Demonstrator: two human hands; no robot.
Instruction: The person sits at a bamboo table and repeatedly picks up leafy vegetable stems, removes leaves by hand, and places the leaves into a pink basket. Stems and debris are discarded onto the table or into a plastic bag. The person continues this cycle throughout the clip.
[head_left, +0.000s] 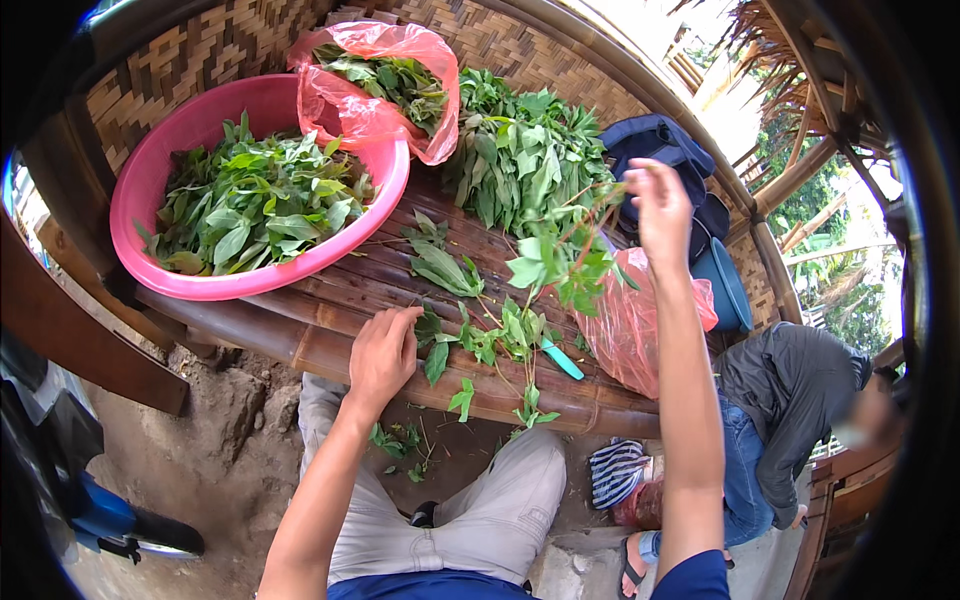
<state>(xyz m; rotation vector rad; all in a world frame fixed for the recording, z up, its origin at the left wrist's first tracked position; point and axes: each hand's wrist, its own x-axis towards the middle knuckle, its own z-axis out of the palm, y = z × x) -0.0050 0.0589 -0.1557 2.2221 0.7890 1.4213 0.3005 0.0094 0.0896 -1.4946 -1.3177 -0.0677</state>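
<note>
My right hand (660, 202) is raised over the right part of the bamboo bench (322, 330), holding thin reddish stems of a leafy green sprig (574, 259) that hangs to the left of it. On the bench's front edge rests my left hand (384, 356), fingers together beside some leaves; whether it grips any is unclear. Loose sprigs (510, 330) lie between the hands, next to a turquoise-handled tool (561, 358). A large pile of leaves (525, 157) is heaped at the back. The pink plastic basin (337, 251) holds many picked leaves (255, 202).
A red plastic bag (360, 120) with leaves leans on the basin; another red bag (622, 330) lies right. Behind are a navy backpack (660, 150) and a blue basin (724, 285). A person (780, 420) bends at the right. A motorcycle wheel (169, 534) stands lower left.
</note>
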